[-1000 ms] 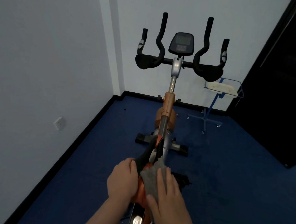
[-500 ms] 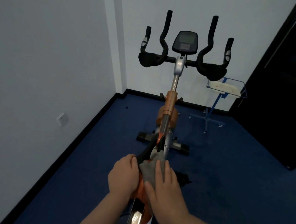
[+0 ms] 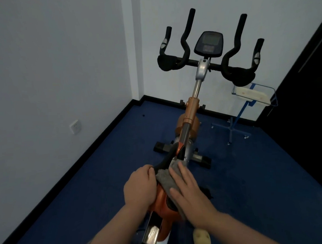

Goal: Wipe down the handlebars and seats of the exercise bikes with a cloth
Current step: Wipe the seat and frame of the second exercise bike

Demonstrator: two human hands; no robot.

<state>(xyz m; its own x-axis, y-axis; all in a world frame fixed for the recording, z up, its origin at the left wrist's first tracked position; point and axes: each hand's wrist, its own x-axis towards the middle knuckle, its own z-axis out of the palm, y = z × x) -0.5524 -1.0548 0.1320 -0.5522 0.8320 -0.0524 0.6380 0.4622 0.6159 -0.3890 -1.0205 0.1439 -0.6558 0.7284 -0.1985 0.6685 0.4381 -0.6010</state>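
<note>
An orange and black exercise bike stands in the room's corner, facing away from me. Its black handlebars (image 3: 207, 61) with a small console rise at the far end, untouched. Close below me is the orange and black seat (image 3: 161, 202), mostly hidden under my hands. My left hand (image 3: 139, 188) grips the seat's left side with curled fingers. My right hand (image 3: 188, 191) lies flat with straight fingers on a grey cloth (image 3: 165, 179), pressing it onto the seat's top and nose.
White walls meet in a corner behind the bike, with a wall socket (image 3: 75, 126) at the left. A blue wire stand (image 3: 248, 102) holding a pale tray stands at the right by a dark door (image 3: 308, 104). Dark blue carpet surrounds the bike.
My right hand has slid the cloth forward and a little left along the seat toward its nose. The view has moved closer and slightly down. My left hand keeps its grip.
</note>
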